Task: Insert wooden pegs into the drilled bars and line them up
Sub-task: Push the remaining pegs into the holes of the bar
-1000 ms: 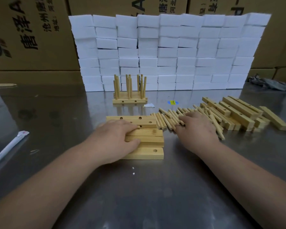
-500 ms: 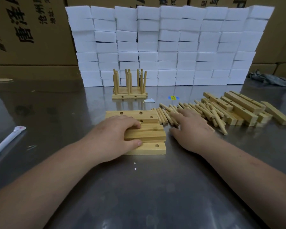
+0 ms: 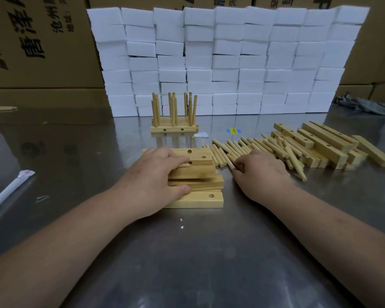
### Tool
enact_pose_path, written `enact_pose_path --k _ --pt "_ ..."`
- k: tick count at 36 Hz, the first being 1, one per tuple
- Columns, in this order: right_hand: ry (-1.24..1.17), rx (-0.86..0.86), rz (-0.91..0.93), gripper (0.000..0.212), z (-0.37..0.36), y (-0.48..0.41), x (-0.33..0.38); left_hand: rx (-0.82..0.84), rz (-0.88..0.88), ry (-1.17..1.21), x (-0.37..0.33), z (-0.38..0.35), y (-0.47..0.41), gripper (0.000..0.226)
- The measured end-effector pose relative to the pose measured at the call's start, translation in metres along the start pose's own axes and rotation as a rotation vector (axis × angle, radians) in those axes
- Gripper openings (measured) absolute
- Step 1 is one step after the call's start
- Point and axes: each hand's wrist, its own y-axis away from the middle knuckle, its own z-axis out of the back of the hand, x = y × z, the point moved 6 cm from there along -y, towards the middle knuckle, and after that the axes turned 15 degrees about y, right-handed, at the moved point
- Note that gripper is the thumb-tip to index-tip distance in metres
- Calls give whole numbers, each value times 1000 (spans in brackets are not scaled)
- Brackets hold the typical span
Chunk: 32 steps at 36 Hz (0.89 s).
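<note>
Several drilled wooden bars [image 3: 200,174] lie side by side on the metal table [image 3: 187,252] in front of me. My left hand [image 3: 156,181] lies on top of them, fingers over the far bars and thumb against a near one. To the right is a loose row of wooden pegs [image 3: 249,150]. My right hand [image 3: 260,172] is at its near edge, fingers curled around one peg [image 3: 230,162]. Farther back stand finished bars with upright pegs [image 3: 173,121].
A heap of more drilled bars [image 3: 320,145] lies at the right. A wall of white foam blocks [image 3: 227,61] stands behind, with cardboard boxes [image 3: 36,45] beyond. A white wrapped stick [image 3: 7,194] lies at the left edge. A grey rag [image 3: 365,105] sits far right.
My right hand has drawn back toward me and to the left out of the peg pile, and its fingers have curled on a peg. The left hand stays on the bars.
</note>
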Motion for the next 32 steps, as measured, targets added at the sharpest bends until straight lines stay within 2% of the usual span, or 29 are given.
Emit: enact_pose_path --k 5,13,17,22,27,29,32 --pt "90 11 -33 32 -2 1 -1 -8 -22 1 -4 0 2 39" --pt "149 27 -90 49 -3 0 -1 15 -91 -32 -17 -2 3 38" --pt "167 19 -87 39 -1 1 -2 -25 -156 -22 -26 -1 4 38" --pt "127 -64 -123 29 7 0 -7 -179 -253 14 -34 10 10 39" --pt "-39 -288 -244 22 33 1 -25 -369 -258 80 -33 27 15 40" --pt "-228 -420 -267 12 47 7 -34 -430 -181 86 -26 34 16 40" --pt "-573 -498 -202 5 58 18 -37 -472 -71 125 -15 39 15 36"
